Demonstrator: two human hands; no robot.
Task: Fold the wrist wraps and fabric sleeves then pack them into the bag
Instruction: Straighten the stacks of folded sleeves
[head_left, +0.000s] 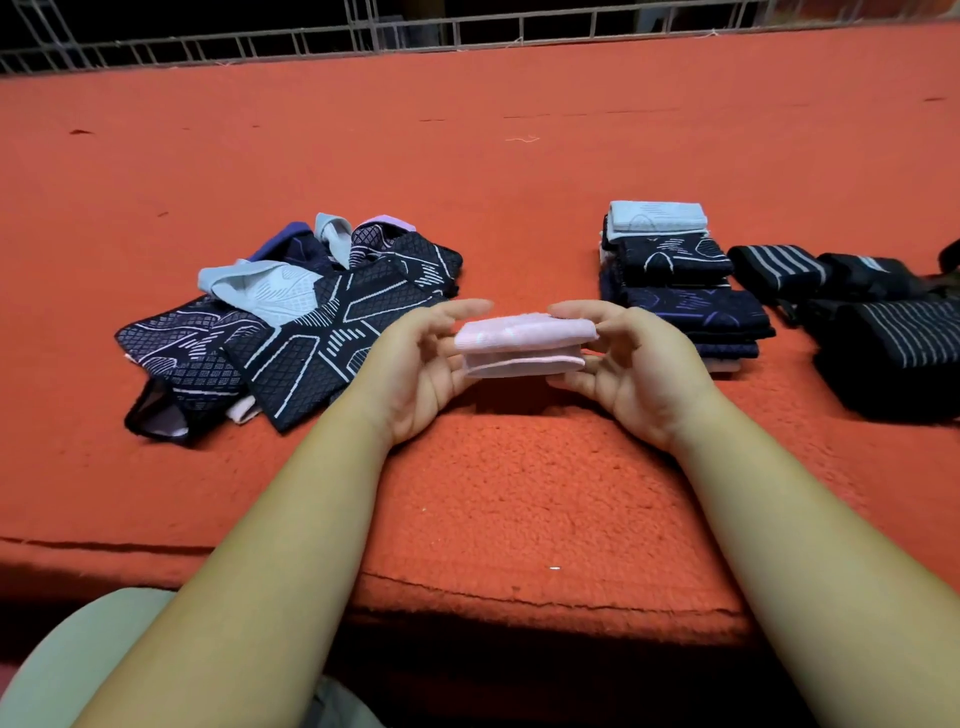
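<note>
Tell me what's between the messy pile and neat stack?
Head view: a folded pink sleeve, pinched by left hand and right hand, over orange cover.

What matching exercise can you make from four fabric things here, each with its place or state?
Things:
1. pink folded sleeve
2. unfolded sleeves
3. folded sleeves
4. striped wrist wraps

Places or states:
A. dark rolls at the far right
B. pinched between the left hand and the right hand
C. loose heap at the left
D. neat stack, light blue piece on top

Pairs: 1-B, 2-C, 3-D, 4-A.
</note>
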